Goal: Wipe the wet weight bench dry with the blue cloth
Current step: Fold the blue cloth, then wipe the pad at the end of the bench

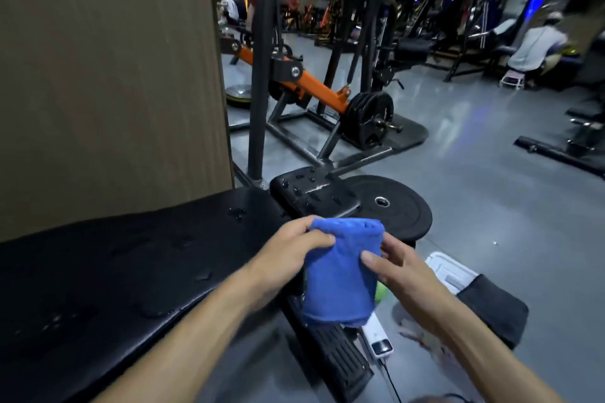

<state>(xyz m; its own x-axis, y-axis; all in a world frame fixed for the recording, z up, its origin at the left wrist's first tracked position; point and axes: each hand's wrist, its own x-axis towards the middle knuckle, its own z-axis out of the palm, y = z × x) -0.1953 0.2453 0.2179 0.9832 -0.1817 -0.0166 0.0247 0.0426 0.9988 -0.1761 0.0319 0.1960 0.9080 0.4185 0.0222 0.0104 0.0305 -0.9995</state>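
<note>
Wall panel (108, 75): brown, far left, rising behind the bench.
Weight bench (124, 271): black padded top running from near left toward the middle; water drops and small puddles scattered over it (wet sheen clearest near the far end).
Seat pad (314, 195): the bench's smaller far section, just past the hands, beaded with water.
Left hand (291, 250): fingers curled over the upper left edge of the cloth, closed on it.
Blue cloth (340, 275): folded, held up in the air between the two hands, above the near right edge of the bench; not touching the padding.
Right hand (397, 267): thumb and fingers pinching the cloth's right side, gripping it.
Weight plate (393, 206): black, flat on the floor, just right of the seat pad.
Orange lever machine (314, 88): far middle, loaded with black plates.
Floor (491, 206): grey, glossy.
Seated person (537, 46): far right, back turned.
</note>
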